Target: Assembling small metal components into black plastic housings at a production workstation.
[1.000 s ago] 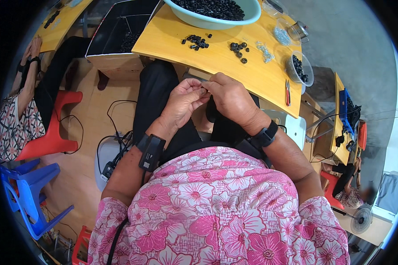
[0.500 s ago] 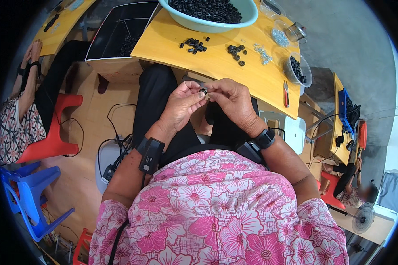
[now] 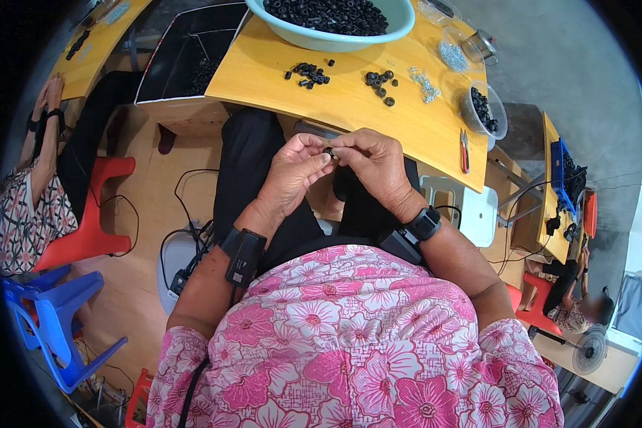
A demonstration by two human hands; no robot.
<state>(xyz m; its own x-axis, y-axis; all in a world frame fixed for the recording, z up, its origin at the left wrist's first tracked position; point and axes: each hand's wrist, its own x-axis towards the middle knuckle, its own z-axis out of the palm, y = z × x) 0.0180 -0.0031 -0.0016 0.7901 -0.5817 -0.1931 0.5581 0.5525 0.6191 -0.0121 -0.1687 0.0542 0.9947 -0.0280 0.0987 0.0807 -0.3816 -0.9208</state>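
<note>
Both my hands meet above my lap, just off the table's near edge. Between the thumb and fingertips of my left hand (image 3: 296, 169) is a small round black part (image 3: 328, 151), its shape mostly covered. My right hand (image 3: 374, 167) pinches right beside it, thumb against forefinger; whatever is between those tips is too small to make out. On the yellow table (image 3: 278, 53) ahead lie a pile of small black cylindrical parts (image 3: 309, 74), a looser group of rounder black parts (image 3: 380, 87) and a scatter of small shiny metal pieces (image 3: 426, 85).
A pale green basin (image 3: 335, 41) of black parts stands at the far edge. To the right are a clear tub (image 3: 503, 118) of black parts, a tub of metal pieces (image 3: 452, 57), a metal cup (image 3: 482, 44) and a red-handled tool (image 3: 464, 151). Other people sit at left and right.
My fingertips have closed in tighter around the small black part, which shows less now. The view has shifted slightly; the piles on the table are unchanged.
</note>
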